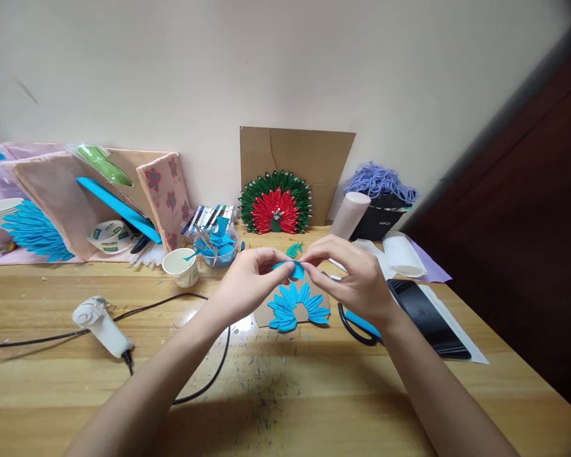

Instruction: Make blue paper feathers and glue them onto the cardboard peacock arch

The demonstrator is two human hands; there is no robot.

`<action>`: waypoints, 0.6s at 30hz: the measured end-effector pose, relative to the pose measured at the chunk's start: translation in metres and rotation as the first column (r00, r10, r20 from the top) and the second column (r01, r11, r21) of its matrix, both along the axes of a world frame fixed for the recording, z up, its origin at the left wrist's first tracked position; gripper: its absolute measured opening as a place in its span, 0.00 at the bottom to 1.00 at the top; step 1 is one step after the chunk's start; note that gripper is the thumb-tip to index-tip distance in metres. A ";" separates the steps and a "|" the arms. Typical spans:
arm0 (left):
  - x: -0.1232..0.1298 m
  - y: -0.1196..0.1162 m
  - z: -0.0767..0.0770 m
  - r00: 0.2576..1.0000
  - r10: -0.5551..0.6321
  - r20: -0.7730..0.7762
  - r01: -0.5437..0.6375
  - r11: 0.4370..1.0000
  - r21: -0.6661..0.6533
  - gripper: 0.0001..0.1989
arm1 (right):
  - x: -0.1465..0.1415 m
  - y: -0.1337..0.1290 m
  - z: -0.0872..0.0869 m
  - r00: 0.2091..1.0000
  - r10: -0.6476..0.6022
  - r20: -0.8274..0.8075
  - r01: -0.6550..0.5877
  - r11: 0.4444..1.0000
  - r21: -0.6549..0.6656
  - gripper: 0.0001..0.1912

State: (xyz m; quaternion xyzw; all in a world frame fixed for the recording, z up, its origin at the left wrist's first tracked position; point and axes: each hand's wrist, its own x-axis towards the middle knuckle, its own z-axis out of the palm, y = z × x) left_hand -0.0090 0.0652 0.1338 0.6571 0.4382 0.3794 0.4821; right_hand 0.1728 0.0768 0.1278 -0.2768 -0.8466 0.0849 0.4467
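A small blue paper piece [297, 271] is pinched between both hands in the middle of the view. My left hand [253, 277] holds its left side between thumb and fingers. At its right end, my right hand [349, 271] grips it with thumb and index fingertips. Just below the hands, blue petals [290, 304] form an open ring on a piece of brown cardboard [262, 315]. A green bird-shaped cutout [294, 250] lies behind the fingers.
A red and green fan-shaped craft [276, 206] leans on upright cardboard [297, 149]. A paper cup [181, 268] and a bowl of blue scraps [221, 251] stand left. The glue gun [105, 330] trails a black cable. Scissors [356, 330] and a tablet [428, 317] lie right.
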 end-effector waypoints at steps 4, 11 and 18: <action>0.000 0.000 0.003 1.000 0.004 -0.015 -0.004 1.000 0.001 0.10 | 0.001 -0.001 -0.002 0.999 0.018 0.027 -0.020 0.998 0.063 0.05; -0.003 -0.002 0.006 1.000 0.011 0.014 -0.011 1.000 -0.026 0.09 | -0.001 -0.001 -0.003 0.997 0.033 0.074 -0.043 0.989 0.140 0.07; 0.000 -0.004 0.002 0.999 0.044 0.025 -0.045 0.996 0.078 0.09 | -0.001 -0.003 -0.002 1.000 -0.001 -0.009 0.001 0.999 -0.041 0.05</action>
